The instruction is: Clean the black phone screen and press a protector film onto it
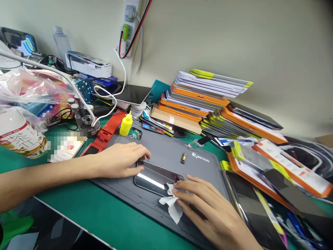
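A smartphone (153,177) with a glossy black screen lies flat on a dark grey work mat (161,142), a bright light reflected along it. My left hand (122,160) steadies its left end, the thumb at the near side and the fingers curled at the far edge. Under the fingers of my right hand (208,201), a crumpled white tissue (173,205) is pressed on the phone's right end and hangs over its near edge. The right hand covers part of the phone and tissue. Beyond the phone, a small brass-coloured brush tip (183,158) rests on the mat.
A yellow bottle (126,124) stands at the mat's far left, near a red tool (104,136) and a black screwdriver stand (90,125). Stacked screen packages (197,93) line the back; more phone parts (255,208) crowd the right. A white cable (65,78) arches overhead left.
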Available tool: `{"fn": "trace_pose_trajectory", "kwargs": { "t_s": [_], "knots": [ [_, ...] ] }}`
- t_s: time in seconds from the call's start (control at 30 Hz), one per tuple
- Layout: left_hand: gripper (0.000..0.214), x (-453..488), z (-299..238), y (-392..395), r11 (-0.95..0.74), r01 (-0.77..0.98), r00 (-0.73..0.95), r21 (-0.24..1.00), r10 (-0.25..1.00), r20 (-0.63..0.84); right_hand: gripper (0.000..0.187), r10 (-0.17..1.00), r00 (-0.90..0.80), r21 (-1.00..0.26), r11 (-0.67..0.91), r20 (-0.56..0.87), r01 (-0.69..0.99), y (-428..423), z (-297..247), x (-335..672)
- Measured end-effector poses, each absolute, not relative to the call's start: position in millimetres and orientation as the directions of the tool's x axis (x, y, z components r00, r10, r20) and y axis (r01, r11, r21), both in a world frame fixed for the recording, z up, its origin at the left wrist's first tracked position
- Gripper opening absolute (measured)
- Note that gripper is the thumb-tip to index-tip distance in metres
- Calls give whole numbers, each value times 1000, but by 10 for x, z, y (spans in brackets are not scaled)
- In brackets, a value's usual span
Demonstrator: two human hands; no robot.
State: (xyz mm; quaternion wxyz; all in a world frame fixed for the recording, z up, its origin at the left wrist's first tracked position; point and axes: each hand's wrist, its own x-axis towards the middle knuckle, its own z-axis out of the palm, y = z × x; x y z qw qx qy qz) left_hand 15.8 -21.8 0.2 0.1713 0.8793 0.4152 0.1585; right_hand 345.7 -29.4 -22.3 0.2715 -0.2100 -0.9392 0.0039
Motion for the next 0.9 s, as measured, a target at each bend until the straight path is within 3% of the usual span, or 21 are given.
{"fn": "trace_pose_trajectory", "kwargs": {
  "t_s": [0.27, 0.5, 0.63, 0.9],
  "knots": [
    [61, 160, -6, -226, -689, 601, 699, 405, 699, 151, 21, 328, -813, -46, 935, 481, 351, -295, -107, 3448],
    [58, 170, 17, -211, -775, 567, 766, 280, 621, 167, 28, 188, -875, 140, 951, 446, 275, -280, -373, 3677],
    [53, 179, 62, -214, -796, 569, 787, 205, 600, 145, 40, 232, -873, 104, 947, 429, 303, -312, -549, 3829],
    [35, 226, 81, -290, -877, 470, 872, -98, 445, 206, 46, 200, -895, 209, 930, 399, 301, -424, -498, 3844]
  ]
}}
